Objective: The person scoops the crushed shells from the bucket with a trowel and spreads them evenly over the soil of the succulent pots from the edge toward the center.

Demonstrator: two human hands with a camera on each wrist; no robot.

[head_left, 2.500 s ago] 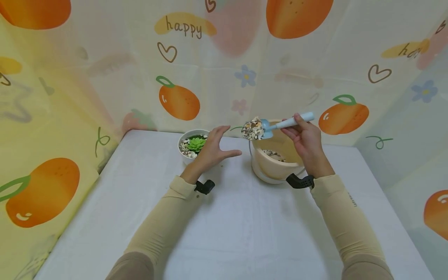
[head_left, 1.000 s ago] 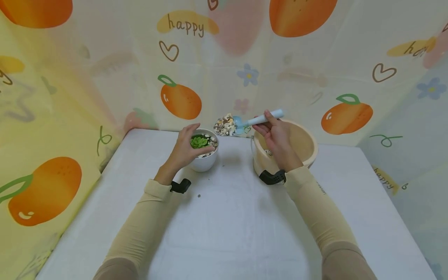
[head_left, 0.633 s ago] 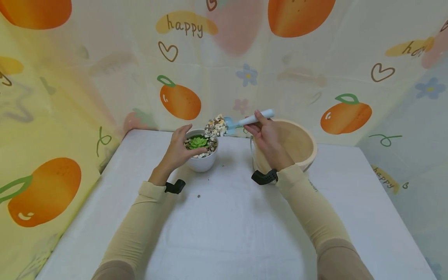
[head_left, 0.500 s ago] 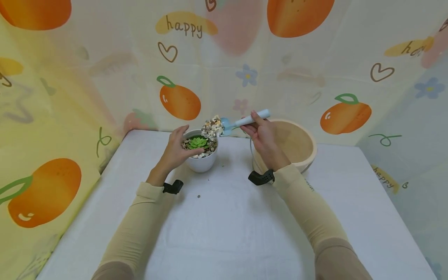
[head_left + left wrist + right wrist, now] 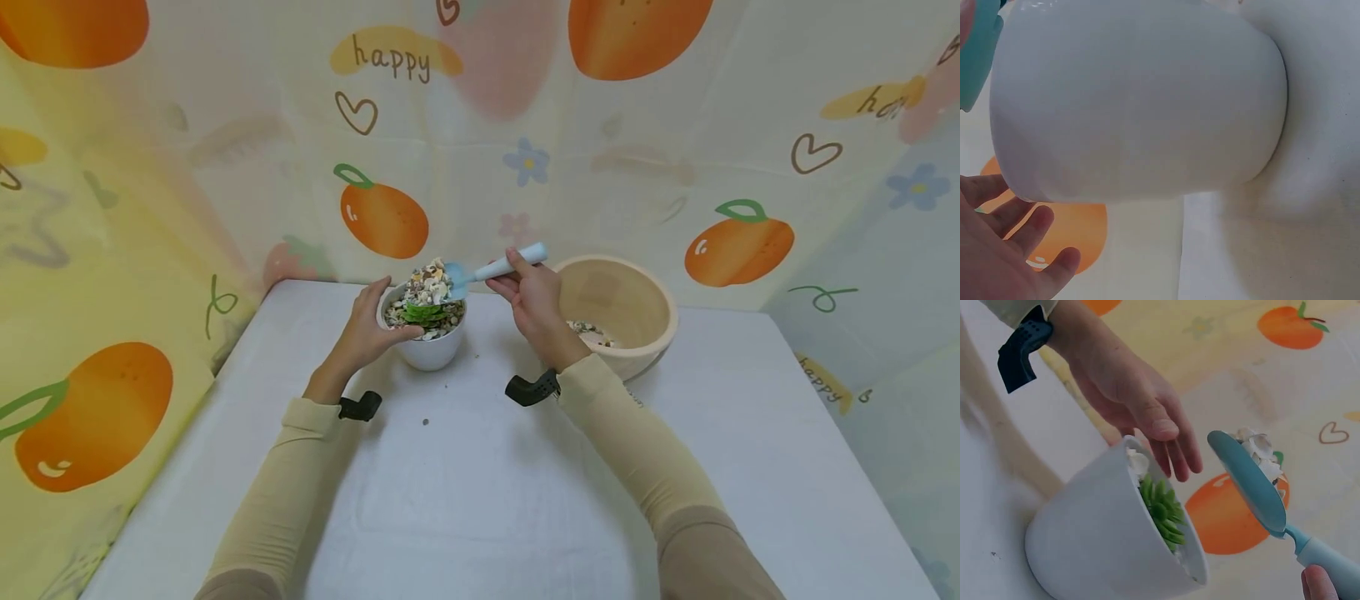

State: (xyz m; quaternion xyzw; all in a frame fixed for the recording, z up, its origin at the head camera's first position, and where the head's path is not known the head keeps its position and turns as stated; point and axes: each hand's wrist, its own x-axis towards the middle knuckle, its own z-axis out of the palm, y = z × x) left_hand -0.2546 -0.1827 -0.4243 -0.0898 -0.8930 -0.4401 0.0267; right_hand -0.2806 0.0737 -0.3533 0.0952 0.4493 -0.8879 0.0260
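Loaded scoop (image 5: pixel 442 282) now over the pot (image 5: pixel 424 350) (left hand (image 5: pixel 365 331) steadying).

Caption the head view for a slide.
Right hand holds a pebble-laden scoop over the pot; left hand steadies it.

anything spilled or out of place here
A few stray pebbles lie on the white table in front of the white pot, outside it. The scoop is heaped with loose pebbles over the pot.

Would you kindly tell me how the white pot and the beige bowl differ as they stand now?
The white pot is small, nearly full of pebbles around a green succulent; the beige bowl is wider, with only a few pebbles inside. The left hand rests at the pot; nothing touches the bowl. Both sit on the white table.
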